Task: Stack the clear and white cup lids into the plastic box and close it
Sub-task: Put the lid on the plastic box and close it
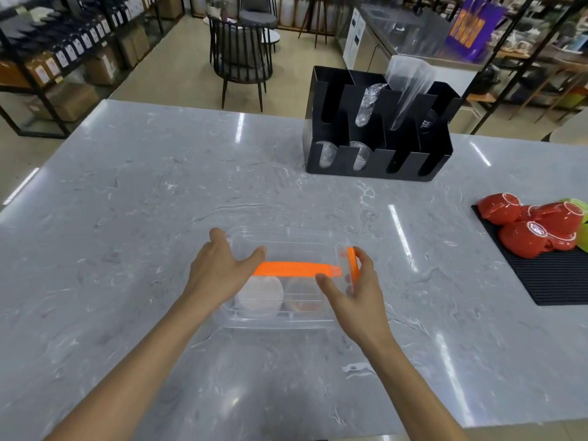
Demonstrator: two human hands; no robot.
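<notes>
A clear plastic box (280,320) stands on the grey marble counter (143,218) in front of me. Its clear lid (296,238) sits on top, crossed by an orange handle (286,269). Through the walls I see a stack of white cup lids (261,296) on the left and clear cup lids (304,297) on the right. My left hand (219,272) lies on the lid's left end, fingers curled over its edge and thumb stretched toward the handle. My right hand (356,297) holds the orange latch (351,262) at the right end, which stands raised.
A black cup organizer (378,167) with clear cups and plastic sleeves stands at the back right. Red cups (525,237) lie upside down on a black ribbed mat (556,281) at the right edge. A dark chair (240,58) stands beyond the counter.
</notes>
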